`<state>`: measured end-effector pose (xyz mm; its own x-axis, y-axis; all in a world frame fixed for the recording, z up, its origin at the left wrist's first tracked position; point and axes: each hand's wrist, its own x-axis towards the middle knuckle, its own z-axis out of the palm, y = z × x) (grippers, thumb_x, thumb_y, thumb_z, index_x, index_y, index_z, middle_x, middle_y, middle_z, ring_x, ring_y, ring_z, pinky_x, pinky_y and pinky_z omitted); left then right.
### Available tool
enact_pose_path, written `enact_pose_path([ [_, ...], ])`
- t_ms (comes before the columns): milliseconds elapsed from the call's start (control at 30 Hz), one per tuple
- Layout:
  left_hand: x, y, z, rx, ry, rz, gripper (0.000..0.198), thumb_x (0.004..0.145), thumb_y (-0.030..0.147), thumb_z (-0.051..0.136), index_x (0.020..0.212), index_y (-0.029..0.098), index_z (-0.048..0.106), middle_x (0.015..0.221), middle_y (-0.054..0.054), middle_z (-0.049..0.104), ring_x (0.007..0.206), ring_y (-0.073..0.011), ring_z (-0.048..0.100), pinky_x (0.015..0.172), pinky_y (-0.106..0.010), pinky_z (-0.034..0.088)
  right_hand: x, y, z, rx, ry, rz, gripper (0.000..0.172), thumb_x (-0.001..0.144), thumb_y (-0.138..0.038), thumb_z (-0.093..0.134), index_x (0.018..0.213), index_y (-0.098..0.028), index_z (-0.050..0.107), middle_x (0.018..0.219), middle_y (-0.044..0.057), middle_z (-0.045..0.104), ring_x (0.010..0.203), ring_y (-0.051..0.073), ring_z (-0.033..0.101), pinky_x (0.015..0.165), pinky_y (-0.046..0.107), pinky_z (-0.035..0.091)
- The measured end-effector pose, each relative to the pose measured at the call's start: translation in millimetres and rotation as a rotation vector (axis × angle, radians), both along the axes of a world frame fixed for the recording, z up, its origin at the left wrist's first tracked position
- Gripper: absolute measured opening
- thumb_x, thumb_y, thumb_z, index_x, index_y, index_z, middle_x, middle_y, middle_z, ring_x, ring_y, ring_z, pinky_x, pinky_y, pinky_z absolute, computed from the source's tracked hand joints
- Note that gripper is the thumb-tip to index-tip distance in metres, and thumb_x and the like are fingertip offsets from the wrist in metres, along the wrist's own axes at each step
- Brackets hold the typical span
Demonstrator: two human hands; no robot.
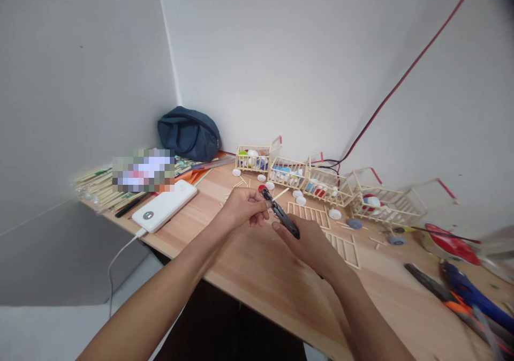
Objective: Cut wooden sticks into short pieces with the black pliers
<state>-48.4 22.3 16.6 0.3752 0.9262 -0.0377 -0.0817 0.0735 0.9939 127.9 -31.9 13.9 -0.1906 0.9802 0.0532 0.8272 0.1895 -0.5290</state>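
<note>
In my right hand (pixel 309 243) is a dark pair of multi-tool pliers (pixel 283 217), its head angled up and to the left. My left hand (pixel 246 207) is closed in a pinch on a thin wooden stick (pixel 281 195), part of which shows past the pliers' head. Fingers and tool partly cover the stick, so I cannot tell whether the jaws touch it. Just beyond both hands lie a ladder-like stick frame (pixel 309 214) and a second stick frame (pixel 343 247).
Small stick-built carts (pixel 327 187) with white wheels line the wall. A white power bank (pixel 164 207) with a cable, bundled sticks (pixel 94 189) and a blue bag (pixel 190 133) are at left. Orange-handled pliers (pixel 445 296) and a blue glue gun (pixel 474 291) lie at right.
</note>
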Motion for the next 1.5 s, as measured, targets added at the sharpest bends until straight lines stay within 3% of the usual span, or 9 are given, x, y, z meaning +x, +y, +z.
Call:
enact_pose_path([
  [333,-5,1,-9.5,-0.006,0.027,0.001,0.014,0.066,0.023,0.065,0.065,0.012,0.056,0.056,-0.002,0.063,0.038,-0.0067,0.052,0.035,-0.016,0.036,-5,3,-7.8,-0.024,-0.036,-0.052,0.039,0.084,-0.052,0.042,0.065,-0.020,0.051,0.059,0.002,0.058,0.054,0.016,0.051,0.051,0.025,0.028],
  [533,-8,-4,-13.8,0.023,0.050,0.063,0.009,0.065,0.019,0.059,0.064,0.012,0.055,0.053,0.000,0.059,0.034,-0.0032,0.042,0.035,-0.015,0.028,-13,2,-12.3,-0.037,-0.041,-0.043,0.046,0.087,-0.056,0.035,0.067,-0.019,0.055,0.062,0.005,0.063,0.057,0.019,0.056,0.051,0.026,0.029],
  [933,-14,-10,-32.3,0.087,0.073,0.137,0.012,0.067,0.023,0.056,0.061,0.014,0.051,0.046,0.005,0.051,0.035,-0.0043,0.038,0.039,-0.017,0.025,-28,0,-23.2,-0.052,-0.105,-0.072,0.048,0.090,-0.051,0.034,0.076,-0.015,0.063,0.072,0.012,0.068,0.062,0.020,0.060,0.055,0.026,0.032],
  [1133,-14,-13,-33.5,0.132,0.112,0.179,0.016,0.072,0.026,0.054,0.061,0.016,0.050,0.042,0.007,0.043,0.037,-0.0058,0.036,0.041,-0.018,0.025,-29,1,-25.6,-0.049,-0.113,-0.077,0.050,0.089,-0.054,0.033,0.076,-0.016,0.062,0.072,0.012,0.067,0.063,0.020,0.060,0.056,0.026,0.032],
  [1333,-17,-12,-34.9,0.286,0.191,0.197,0.019,0.075,0.026,0.052,0.060,0.015,0.050,0.049,0.005,0.046,0.046,-0.0066,0.039,0.047,-0.018,0.029,-27,4,-22.3,-0.044,-0.132,-0.069,0.052,0.088,-0.058,0.031,0.076,-0.018,0.061,0.071,0.010,0.067,0.064,0.020,0.059,0.056,0.026,0.030],
  [1500,-18,-12,-35.3,0.254,0.183,0.163,0.018,0.075,0.025,0.053,0.060,0.015,0.051,0.047,0.006,0.044,0.044,-0.0064,0.037,0.046,-0.018,0.027,-25,5,-22.7,-0.088,-0.077,-0.038,0.047,0.087,-0.057,0.036,0.076,-0.018,0.062,0.071,0.008,0.067,0.064,0.019,0.059,0.057,0.025,0.032],
])
